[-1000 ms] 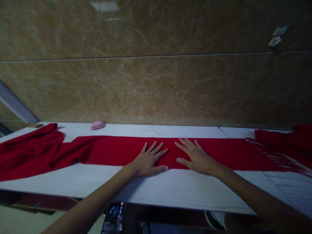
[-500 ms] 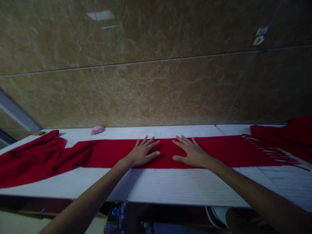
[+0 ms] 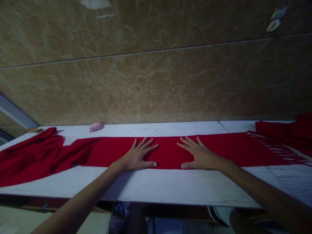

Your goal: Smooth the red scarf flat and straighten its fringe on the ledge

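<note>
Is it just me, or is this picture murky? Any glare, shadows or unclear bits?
Head view: dim light overall; a pale patch, probably a reflection, on the glossy wall; a soft shadow on the white table beside the left forearm; left hand and right hand fairly clear; pixel blocks hiding detail at the bottom.

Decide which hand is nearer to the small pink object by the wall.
Left. The left hand lies on the red scarf, to the right of the pink object; the right hand lies farther right along the scarf.
</note>
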Demonstrator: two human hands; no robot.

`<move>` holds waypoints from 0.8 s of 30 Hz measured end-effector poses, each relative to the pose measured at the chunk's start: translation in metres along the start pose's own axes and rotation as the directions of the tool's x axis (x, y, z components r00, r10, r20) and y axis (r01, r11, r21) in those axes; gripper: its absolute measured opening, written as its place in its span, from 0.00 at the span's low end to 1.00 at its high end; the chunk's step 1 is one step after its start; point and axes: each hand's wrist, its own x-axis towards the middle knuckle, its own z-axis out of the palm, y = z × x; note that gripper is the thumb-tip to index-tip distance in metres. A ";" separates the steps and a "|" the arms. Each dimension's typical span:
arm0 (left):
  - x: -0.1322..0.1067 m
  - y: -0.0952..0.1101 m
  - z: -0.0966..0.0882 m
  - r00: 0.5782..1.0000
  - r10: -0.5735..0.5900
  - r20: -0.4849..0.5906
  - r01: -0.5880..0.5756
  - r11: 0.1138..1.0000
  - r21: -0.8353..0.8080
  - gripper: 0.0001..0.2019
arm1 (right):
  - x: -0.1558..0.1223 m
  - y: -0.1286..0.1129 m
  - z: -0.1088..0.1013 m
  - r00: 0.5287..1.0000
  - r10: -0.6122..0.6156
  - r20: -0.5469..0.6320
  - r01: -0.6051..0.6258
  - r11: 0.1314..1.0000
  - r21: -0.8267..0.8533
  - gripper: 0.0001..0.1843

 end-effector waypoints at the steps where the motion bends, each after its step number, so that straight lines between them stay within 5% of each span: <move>1: -0.001 0.000 0.000 1.000 0.007 -0.001 -0.007 1.000 -0.006 0.44 | -0.001 -0.001 0.001 1.000 0.006 0.001 -0.006 1.000 -0.010 0.59; 7: 0.003 0.006 -0.015 1.000 -0.005 -0.003 0.004 0.998 -0.055 0.42 | 0.000 -0.003 0.005 0.998 0.024 -0.049 -0.025 1.000 -0.010 0.57; 12: 0.044 0.013 -0.032 0.990 -0.054 -0.134 0.044 0.996 -0.079 0.36 | 0.017 -0.005 0.006 0.984 0.033 -0.174 -0.043 0.997 -0.058 0.52; 17: 0.082 0.015 -0.020 0.988 -0.088 -0.126 0.076 0.992 -0.102 0.33 | 0.025 0.000 0.011 0.966 -0.025 -0.257 -0.006 0.993 -0.118 0.50; 24: 0.081 0.018 -0.005 0.992 0.034 -0.121 -0.040 0.998 -0.042 0.28 | 0.026 -0.002 0.014 0.958 -0.057 -0.279 0.013 0.987 -0.158 0.49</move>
